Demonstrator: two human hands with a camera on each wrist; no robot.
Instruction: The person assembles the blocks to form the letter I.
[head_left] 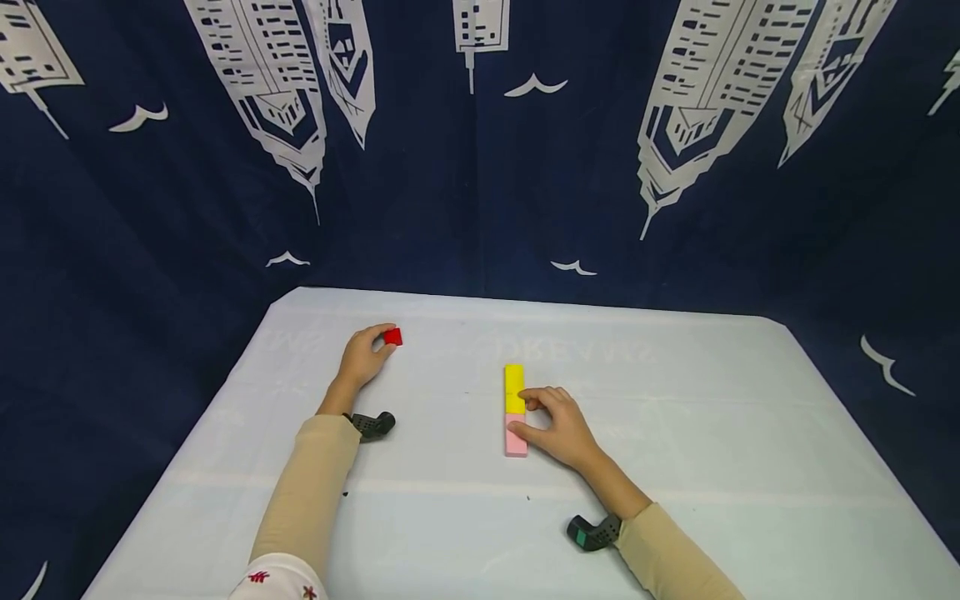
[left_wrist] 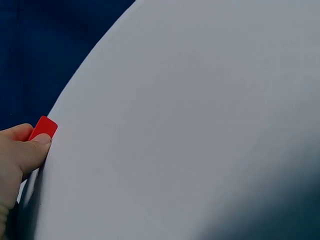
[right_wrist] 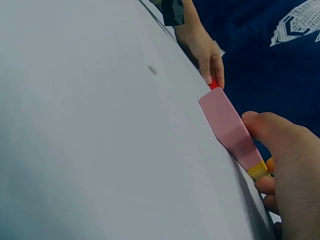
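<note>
In the head view, my left hand (head_left: 364, 357) pinches a small red block (head_left: 393, 337) between thumb and fingers at the far left of the table. The left wrist view shows the red block (left_wrist: 45, 127) above the thumb tip. My right hand (head_left: 558, 427) is at a straight row of blocks near the table's middle. A pink block (head_left: 515, 442) forms the near end of the row, with yellow (head_left: 513, 379) beyond it, crossed by a faint line. My right thumb touches the pink block, while the fingertips touch the yellow part. No gap shows between pink and yellow.
The white table (head_left: 420, 517) has a far edge against a dark blue curtain (head_left: 480, 183) printed with buildings and birds. A black device (head_left: 372, 427) is on the left wrist, and another black device (head_left: 592, 533) is on the right.
</note>
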